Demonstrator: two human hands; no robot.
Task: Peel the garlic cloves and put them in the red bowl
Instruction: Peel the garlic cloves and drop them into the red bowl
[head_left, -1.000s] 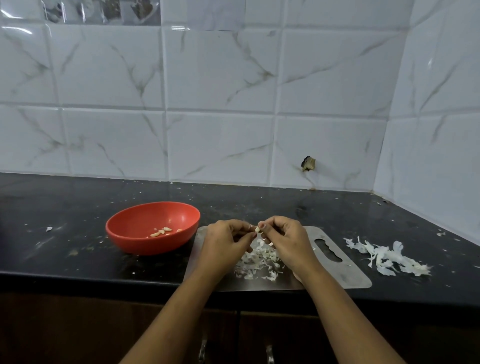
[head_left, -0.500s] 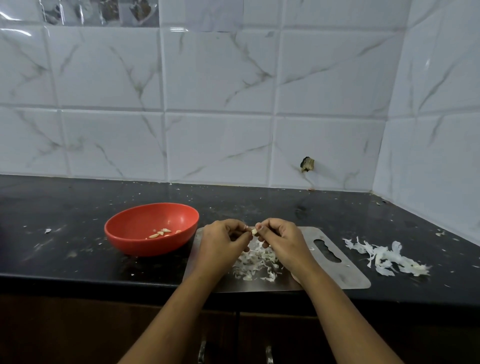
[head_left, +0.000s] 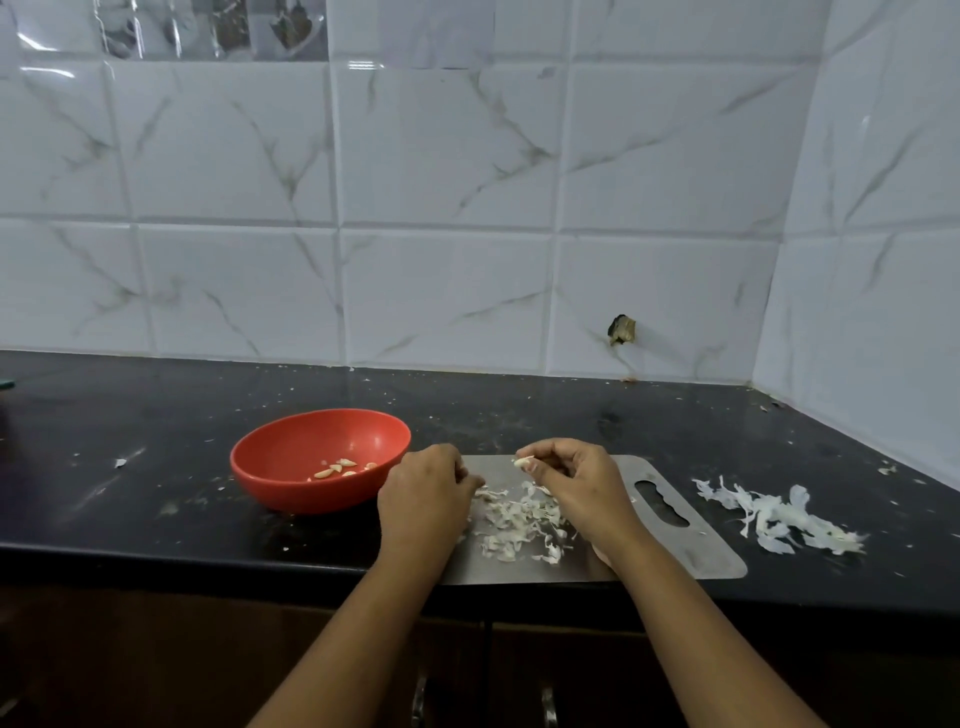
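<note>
Garlic clove (head_left: 522, 461): small and cream-white, it is sitting in the fingertips of the right hand (head_left: 576, 483), over the far edge of the steel board (head_left: 691, 551) and to the right of the red bowl (head_left: 291, 488).
Right hand: is pinching the clove between thumb and fingers.
Left hand (head_left: 423, 493): is hovering apart from the right one, between the bowl and the peel scraps, with its fingers curling under; I cannot tell whether it is holding anything.
Red bowl: is standing on the worktop (head_left: 130, 467) just left of the board, carrying a few peeled cloves (head_left: 337, 467) at its bottom.
Peel scraps (head_left: 519, 525): are lying in a loose heap on the board between the two hands.
Steel board: flat and grey, with a slot handle at its right end, it is lying along the near edge of the worktop.
Larger skins (head_left: 774, 519): a white papery pile is lying on the worktop right of the board.
Worktop: black, glossy and flecked with crumbs.
Room: white veined wall tiles (head_left: 441, 208) are meeting in a corner at the right; dark cabinet doors are showing below.
</note>
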